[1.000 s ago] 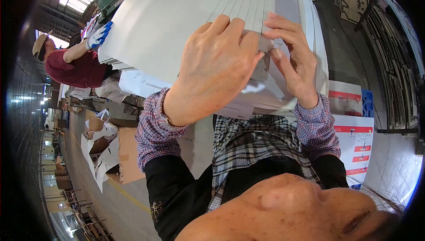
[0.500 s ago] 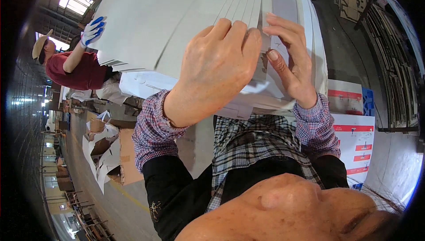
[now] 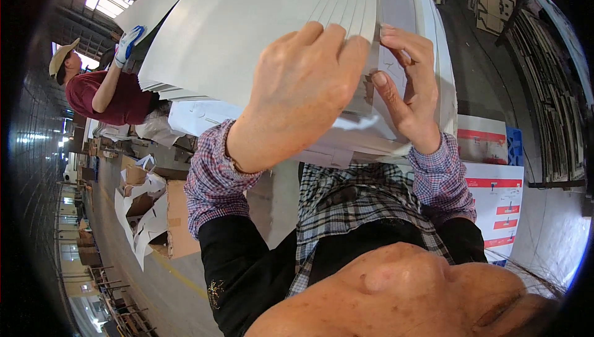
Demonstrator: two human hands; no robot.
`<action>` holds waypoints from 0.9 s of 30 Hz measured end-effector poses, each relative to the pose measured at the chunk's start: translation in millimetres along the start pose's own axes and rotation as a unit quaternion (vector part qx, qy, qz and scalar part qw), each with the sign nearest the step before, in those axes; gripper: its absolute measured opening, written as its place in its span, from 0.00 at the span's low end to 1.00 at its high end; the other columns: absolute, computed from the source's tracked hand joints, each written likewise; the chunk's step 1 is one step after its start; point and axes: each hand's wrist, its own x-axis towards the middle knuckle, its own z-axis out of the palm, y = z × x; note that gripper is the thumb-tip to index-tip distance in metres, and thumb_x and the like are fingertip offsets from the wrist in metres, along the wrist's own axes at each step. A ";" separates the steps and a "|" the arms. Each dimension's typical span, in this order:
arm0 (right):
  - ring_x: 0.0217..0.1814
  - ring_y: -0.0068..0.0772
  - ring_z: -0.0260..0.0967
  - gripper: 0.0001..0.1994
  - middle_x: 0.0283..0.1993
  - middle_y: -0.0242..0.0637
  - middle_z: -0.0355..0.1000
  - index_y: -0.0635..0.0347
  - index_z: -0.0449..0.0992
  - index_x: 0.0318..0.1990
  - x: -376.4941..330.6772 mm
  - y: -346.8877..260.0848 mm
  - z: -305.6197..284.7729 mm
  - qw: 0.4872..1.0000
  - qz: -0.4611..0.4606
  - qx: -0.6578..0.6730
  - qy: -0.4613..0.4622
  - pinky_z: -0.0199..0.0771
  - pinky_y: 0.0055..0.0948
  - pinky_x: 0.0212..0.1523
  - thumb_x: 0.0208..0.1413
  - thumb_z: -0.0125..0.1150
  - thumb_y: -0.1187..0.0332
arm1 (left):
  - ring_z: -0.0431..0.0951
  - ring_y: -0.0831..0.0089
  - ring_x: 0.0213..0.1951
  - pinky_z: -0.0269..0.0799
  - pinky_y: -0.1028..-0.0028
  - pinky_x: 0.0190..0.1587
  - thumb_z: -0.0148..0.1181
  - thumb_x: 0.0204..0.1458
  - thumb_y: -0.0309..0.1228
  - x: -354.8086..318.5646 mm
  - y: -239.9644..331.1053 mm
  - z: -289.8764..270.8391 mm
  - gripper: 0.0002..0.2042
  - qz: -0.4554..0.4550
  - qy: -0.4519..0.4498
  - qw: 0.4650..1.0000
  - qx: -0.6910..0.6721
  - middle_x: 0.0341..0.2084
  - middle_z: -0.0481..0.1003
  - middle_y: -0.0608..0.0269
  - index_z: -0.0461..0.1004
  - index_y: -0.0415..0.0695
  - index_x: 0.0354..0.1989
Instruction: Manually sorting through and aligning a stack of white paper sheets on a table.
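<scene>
A stack of large white card sheets (image 3: 247, 34) lies in front of me, its right edges fanned out in narrow steps. My left hand (image 3: 303, 92) is curled over the near edge of the fanned sheets, its fingertips hidden from view. To its right, my right hand (image 3: 411, 86) has its thumb and fingers apart, with fingertips by the sheets' right edge. Across the stack, a co-worker's gloved hand (image 3: 129, 45) in white and blue holds the far left end of one sheet (image 3: 148, 15), which stands apart from the others with a dark gap below it.
Beneath the fanned sheets lies printed board (image 3: 396, 3). White and red cartons (image 3: 495, 198) and a blue pallet (image 3: 514, 145) stand at the right. Flat boards (image 3: 550, 89) lean along the far right. Torn cardboard boxes (image 3: 145, 204) sit on the floor at left.
The co-worker's gloved hand has drawn one sheet away from the rest at the far left, widening a dark gap. The fanned edges have shifted slightly right; my hands have barely moved.
</scene>
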 end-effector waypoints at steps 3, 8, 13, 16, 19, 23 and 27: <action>0.69 0.51 0.65 0.16 0.62 0.49 0.69 0.65 0.77 0.54 1.0 1.9 -1.1 0.998 -0.036 -0.042 0.003 0.66 0.46 0.67 0.60 0.66 0.70 | 0.76 0.63 0.32 0.73 0.66 0.31 0.67 0.49 0.25 6.7 0.6 -0.9 0.08 -0.019 0.033 0.999 0.023 0.27 0.71 0.63 0.76 0.41 0.37; 0.68 0.53 0.66 0.13 0.61 0.49 0.71 0.66 0.82 0.47 8.2 -5.9 4.6 0.994 -0.051 -0.076 -0.059 0.69 0.46 0.65 0.56 0.70 0.71 | 0.75 0.63 0.32 0.73 0.66 0.31 0.67 0.42 0.26 14.8 12.5 8.3 0.11 -0.030 0.011 0.999 0.024 0.27 0.70 0.62 0.75 0.42 0.36; 0.68 0.53 0.67 0.13 0.61 0.48 0.71 0.65 0.83 0.46 7.3 -3.0 8.1 0.990 -0.066 -0.118 -0.036 0.70 0.47 0.64 0.54 0.72 0.69 | 0.74 0.64 0.34 0.73 0.66 0.33 0.66 0.41 0.25 10.6 8.1 18.3 0.13 -0.019 0.053 0.998 -0.009 0.29 0.70 0.62 0.74 0.43 0.38; 0.68 0.53 0.67 0.12 0.61 0.48 0.71 0.65 0.84 0.44 7.6 -2.5 6.9 0.988 -0.078 -0.127 -0.034 0.71 0.47 0.63 0.54 0.72 0.69 | 0.74 0.64 0.34 0.73 0.67 0.33 0.65 0.41 0.24 9.7 6.7 16.3 0.12 -0.007 0.055 0.998 -0.009 0.29 0.70 0.63 0.75 0.43 0.37; 0.67 0.53 0.68 0.11 0.61 0.48 0.71 0.64 0.83 0.43 9.2 -3.4 4.3 0.984 -0.091 -0.146 -0.040 0.71 0.46 0.63 0.55 0.72 0.70 | 0.74 0.65 0.34 0.73 0.66 0.34 0.64 0.42 0.23 2.5 4.8 13.3 0.12 -0.012 0.033 0.999 0.013 0.29 0.70 0.63 0.75 0.44 0.37; 0.68 0.53 0.67 0.11 0.61 0.48 0.70 0.64 0.83 0.45 8.7 -3.7 4.9 0.985 -0.075 -0.150 -0.042 0.70 0.45 0.64 0.58 0.69 0.68 | 0.73 0.64 0.34 0.73 0.66 0.34 0.64 0.44 0.23 -6.5 3.3 8.5 0.10 -0.011 0.016 1.000 0.008 0.29 0.70 0.63 0.75 0.43 0.36; 0.70 0.51 0.66 0.12 0.62 0.47 0.70 0.63 0.81 0.49 6.4 -3.7 -6.3 0.999 -0.001 -0.028 -0.039 0.68 0.46 0.66 0.61 0.64 0.67 | 0.75 0.62 0.36 0.74 0.65 0.37 0.67 0.47 0.24 -9.5 2.1 -3.8 0.10 -0.014 -0.034 0.999 -0.019 0.31 0.73 0.62 0.76 0.41 0.38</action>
